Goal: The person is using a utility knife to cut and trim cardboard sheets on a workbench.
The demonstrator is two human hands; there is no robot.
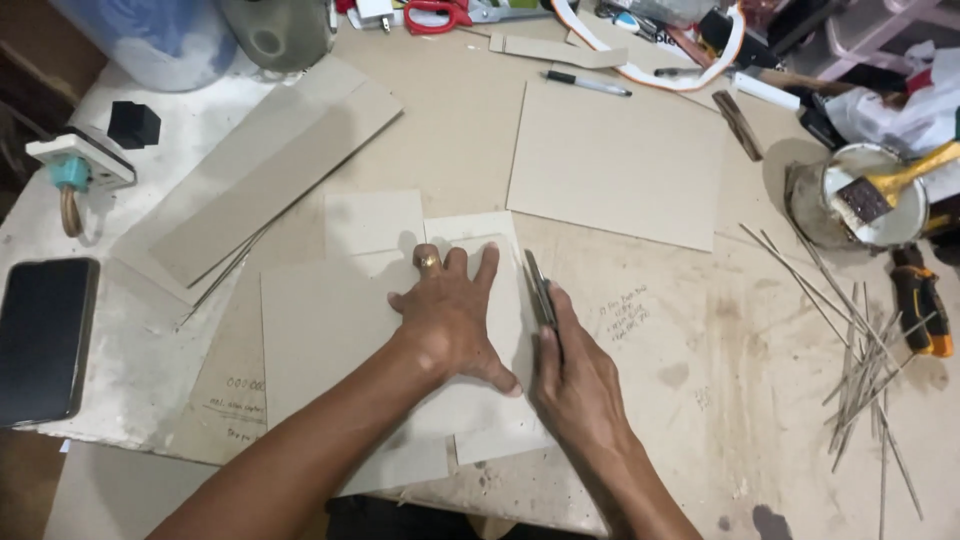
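one head-worn view, steeply down, close over the cluttered worktable [700, 380]

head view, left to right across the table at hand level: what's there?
Black phone → left hand flat on cardboard sheets → right hand holding a dark blade → thin sticks → orange-black tool.

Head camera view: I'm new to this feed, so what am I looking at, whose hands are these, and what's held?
There is one picture, from a camera worn on the person's head, looking down at a worktable. No machine: two bare hands. The left hand, wearing a ring, presses flat on a grey cardboard sheet. The right hand holds a slim metal tool, apparently a blade, along the card's edge. Around them lie more cardboard, a dark phone, thin sticks, a tin with a brush, a pen and red scissors.
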